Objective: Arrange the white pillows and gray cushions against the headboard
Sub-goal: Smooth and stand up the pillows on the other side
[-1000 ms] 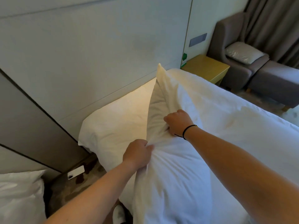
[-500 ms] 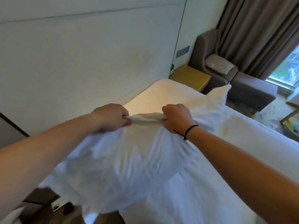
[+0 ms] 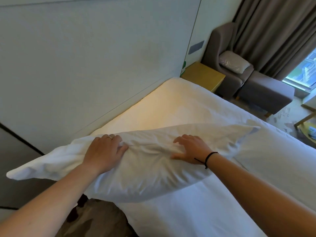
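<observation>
A white pillow [image 3: 150,177] lies lengthwise across the near corner of the white bed [image 3: 171,106], its left end hanging past the bed's edge. My left hand [image 3: 104,151] grips its top edge left of the middle, fingers over the far side and thumb in the bunched cloth. My right hand [image 3: 191,149] clutches the wrinkled cover right of the middle, fingers curled into it. The pale headboard panel [image 3: 85,65] rises behind the bed, a strip of bare sheet away from the pillow. A gray cushion [image 3: 234,63] rests on the armchair at the back right.
A yellow nightstand [image 3: 203,76] stands at the bed's far corner. Beside it are a gray armchair [image 3: 220,40] and a gray ottoman [image 3: 266,93], with curtains [image 3: 277,31] behind. Patterned floor [image 3: 95,219] shows below the pillow's left end.
The pillow, held up on end a second ago, has swung flat and come down onto the bed corner. Both hands have moved apart along its top edge.
</observation>
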Demonstrator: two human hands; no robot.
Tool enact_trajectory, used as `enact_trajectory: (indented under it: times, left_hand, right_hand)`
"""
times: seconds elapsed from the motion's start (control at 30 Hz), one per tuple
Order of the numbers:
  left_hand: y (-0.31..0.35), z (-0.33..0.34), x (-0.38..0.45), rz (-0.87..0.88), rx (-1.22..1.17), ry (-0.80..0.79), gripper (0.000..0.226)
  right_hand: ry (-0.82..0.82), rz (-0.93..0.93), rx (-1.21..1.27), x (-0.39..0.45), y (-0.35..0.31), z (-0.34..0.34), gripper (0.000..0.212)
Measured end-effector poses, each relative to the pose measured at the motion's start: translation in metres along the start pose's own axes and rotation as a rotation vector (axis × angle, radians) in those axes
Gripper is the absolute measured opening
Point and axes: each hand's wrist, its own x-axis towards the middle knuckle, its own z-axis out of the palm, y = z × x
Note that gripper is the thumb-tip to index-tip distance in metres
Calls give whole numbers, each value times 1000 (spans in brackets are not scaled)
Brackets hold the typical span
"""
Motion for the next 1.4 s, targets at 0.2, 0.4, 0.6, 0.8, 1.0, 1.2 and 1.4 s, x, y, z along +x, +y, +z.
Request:
enact_trajectory:
  times: [0.2,0.4,0.6,0.8,1.0,1.2,1.4]
  left_hand:
    - [-5,3,8,-59,60,27,54]
    - [7,4,28,-103,65,6,59]
    - [35,11,53,-131,148,-62,79]
    - [24,12,58,-166,253,-31,77]
    - [7,24,64,-235,285,17,71]
    - [-12,30,67,-243,171,11,69]
    - [-47,41,73,-221,106,-49,69]
  right_hand:
    - [-187,55,-31,9,71,-39,52]
    - [-3,-7,115,23,113,-57,27]
    - [200,65,51,55,143,-56,32]
    - [581,25,-223,63,136,-34,29]
    - [376,-232,-80,59,88,-9,76]
    - [113,-42,31,94,74,-9,82]
    - [87,-34,37,131,49,-7,28]
